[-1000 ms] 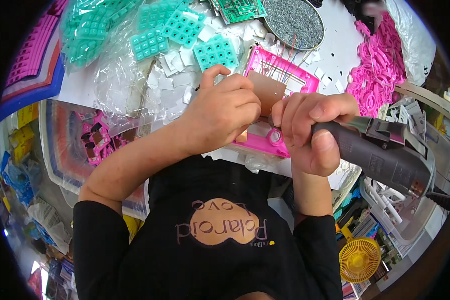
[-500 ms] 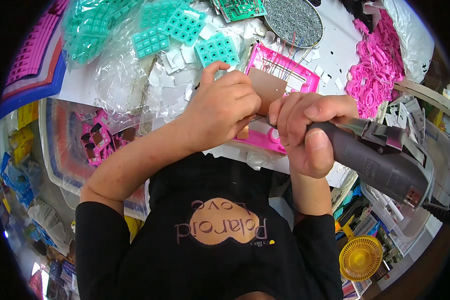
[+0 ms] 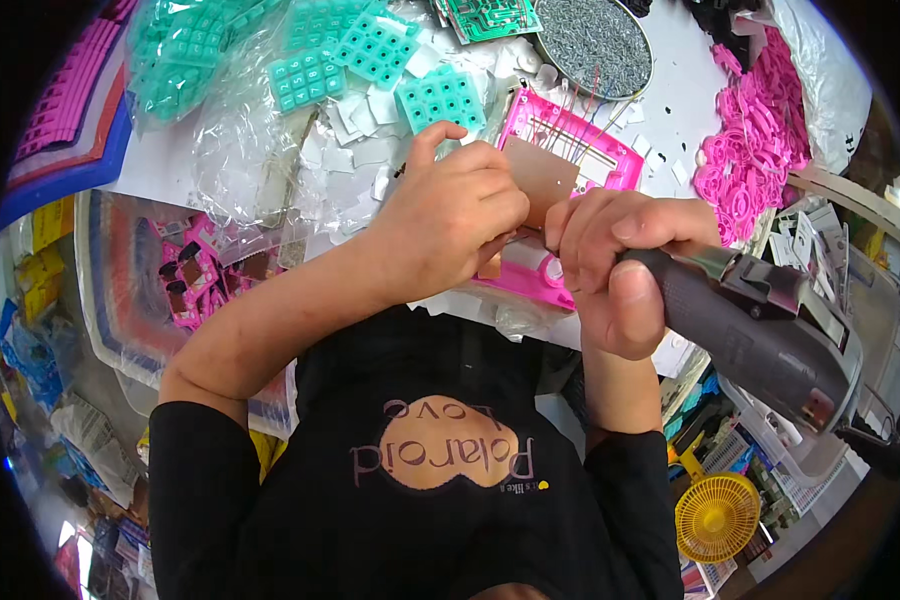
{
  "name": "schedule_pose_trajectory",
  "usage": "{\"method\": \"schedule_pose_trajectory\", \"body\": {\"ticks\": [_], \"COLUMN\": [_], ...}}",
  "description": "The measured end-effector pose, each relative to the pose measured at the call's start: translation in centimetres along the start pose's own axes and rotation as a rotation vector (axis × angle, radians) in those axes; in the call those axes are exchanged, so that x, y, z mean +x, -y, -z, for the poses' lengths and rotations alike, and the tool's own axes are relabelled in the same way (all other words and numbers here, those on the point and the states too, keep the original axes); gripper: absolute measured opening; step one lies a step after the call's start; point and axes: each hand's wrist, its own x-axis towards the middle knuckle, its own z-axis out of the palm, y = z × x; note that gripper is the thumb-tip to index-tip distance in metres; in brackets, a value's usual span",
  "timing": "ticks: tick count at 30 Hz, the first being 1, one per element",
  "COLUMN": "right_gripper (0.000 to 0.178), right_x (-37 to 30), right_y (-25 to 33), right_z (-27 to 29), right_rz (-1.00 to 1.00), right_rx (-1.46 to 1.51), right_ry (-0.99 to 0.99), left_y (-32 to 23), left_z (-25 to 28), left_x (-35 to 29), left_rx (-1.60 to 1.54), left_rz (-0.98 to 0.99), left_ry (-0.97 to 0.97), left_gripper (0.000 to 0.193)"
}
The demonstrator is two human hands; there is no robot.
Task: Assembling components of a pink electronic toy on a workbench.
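Note:
A pink plastic casing [image 3: 618,160] lies on the worktable in front of me, with a brown circuit board [image 3: 542,178] and several thin wires in it. My right hand [image 3: 620,260] is wrapped round a dark grey electric screwdriver [image 3: 760,335], whose front end points left over the casing. Its tip is hidden by my fingers. At the board's left edge is my left hand [image 3: 455,210], its thumb and fingers closed in a pinch and one finger raised and bent. What the pinch holds is hidden. Near these fingers sits a small copper-coloured piece [image 3: 490,267] in the casing.
Turquoise rubber keypads [image 3: 375,50] and white paper bits lie beyond my left hand. A round tray of screws [image 3: 595,45] and green circuit boards [image 3: 490,15] stand at the back. Pink plastic parts [image 3: 745,150] are heaped at right; a plastic tub [image 3: 120,300] stands lower left.
The view has shifted slightly. The screwdriver's rear end has dipped a little, still in my right hand; my left hand keeps its pinch by the board.

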Motion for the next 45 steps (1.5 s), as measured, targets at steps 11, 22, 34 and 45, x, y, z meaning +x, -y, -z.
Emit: {"method": "schedule_pose_trajectory", "body": {"ticks": [11,22,34,45], "right_gripper": [0.03,0.029,0.029,0.032], "right_x": [0.4,0.6,0.0,0.2], "right_y": [0.6,2.4,0.7,0.2], "right_z": [1.3,0.4,-0.3,-0.7], "right_rz": [0.031,0.002,-0.008,0.0], "right_rx": [0.168,0.134,0.01,-0.042], "right_ry": [0.126,0.068,0.003,0.104], "left_y": [-0.1,-0.4,-0.6,-0.6], "left_z": [0.1,0.5,2.1,1.9], "left_x": [0.0,-0.2,-0.6,-0.6], "left_rx": [-0.025,-0.112,0.178,0.158], "left_rz": [0.009,-0.005,0.016,0.054], "left_ry": [-0.003,-0.061,-0.03,-0.01], "left_gripper": [0.022,0.024,0.013,0.009]}}
